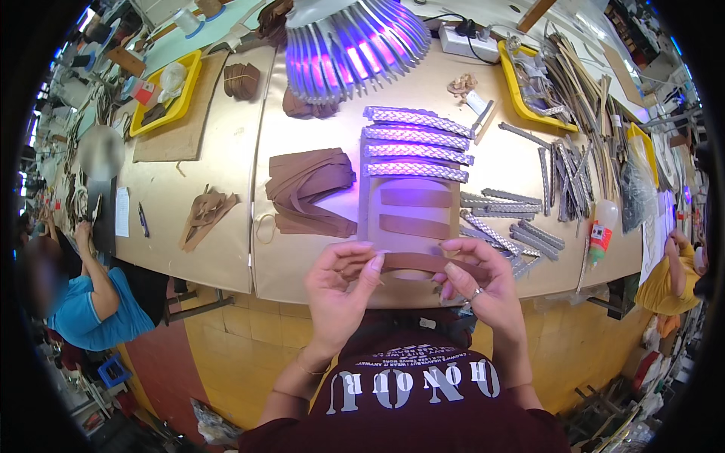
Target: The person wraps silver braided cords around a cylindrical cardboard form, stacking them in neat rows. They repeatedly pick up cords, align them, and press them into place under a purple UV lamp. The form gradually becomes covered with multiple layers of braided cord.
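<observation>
My left hand (341, 291) and my right hand (483, 285) pinch a flat brown strip (411, 262) near its two ends. The strip is stretched level over the near end of a light board (368, 219). Beyond it on that board lie two more brown strips, a nearer one (414, 226) and a farther one (414, 198). Several silvery braided straps (417, 144) lie in rows across the board's far part. Left of the board is a fanned pile of brown strips (308, 175). Loose grey and silver braided pieces (500, 205) are scattered to the right.
A ribbed lamp (355, 57) glowing purple hangs over the table's far middle. Yellow trays stand at back left (190, 75) and back right (507, 75). A glue-like bottle (601, 230) is at the right. Co-workers sit at left (106, 302) and right (668, 279).
</observation>
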Action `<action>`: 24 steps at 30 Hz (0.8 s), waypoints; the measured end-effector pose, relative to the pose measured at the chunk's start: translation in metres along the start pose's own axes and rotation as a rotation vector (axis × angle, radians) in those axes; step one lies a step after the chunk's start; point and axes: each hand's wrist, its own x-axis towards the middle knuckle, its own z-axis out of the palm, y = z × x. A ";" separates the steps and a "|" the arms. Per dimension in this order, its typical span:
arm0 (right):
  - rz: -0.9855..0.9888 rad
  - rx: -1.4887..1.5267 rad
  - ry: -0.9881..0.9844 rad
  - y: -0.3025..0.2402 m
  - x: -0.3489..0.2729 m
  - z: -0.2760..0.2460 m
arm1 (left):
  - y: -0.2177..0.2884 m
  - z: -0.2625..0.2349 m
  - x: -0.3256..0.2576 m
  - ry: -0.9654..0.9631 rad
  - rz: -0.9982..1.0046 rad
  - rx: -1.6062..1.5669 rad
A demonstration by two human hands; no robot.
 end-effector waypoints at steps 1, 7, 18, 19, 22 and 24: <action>-0.024 -0.015 0.019 0.002 0.002 -0.001 | -0.001 -0.001 0.000 0.019 0.014 0.023; -0.164 -0.097 0.095 0.010 0.008 -0.003 | -0.002 -0.002 0.006 0.074 0.025 0.051; -0.216 -0.226 0.242 0.043 0.020 -0.006 | -0.034 0.000 0.013 0.102 0.132 0.192; -0.260 -0.272 0.299 0.046 0.020 -0.006 | -0.037 -0.003 0.012 0.113 0.172 0.232; -0.325 -0.241 0.380 0.050 0.016 -0.011 | -0.041 -0.021 0.015 0.132 0.243 0.424; -0.328 -0.194 0.403 0.048 0.014 -0.019 | -0.039 -0.036 0.016 0.118 0.288 0.624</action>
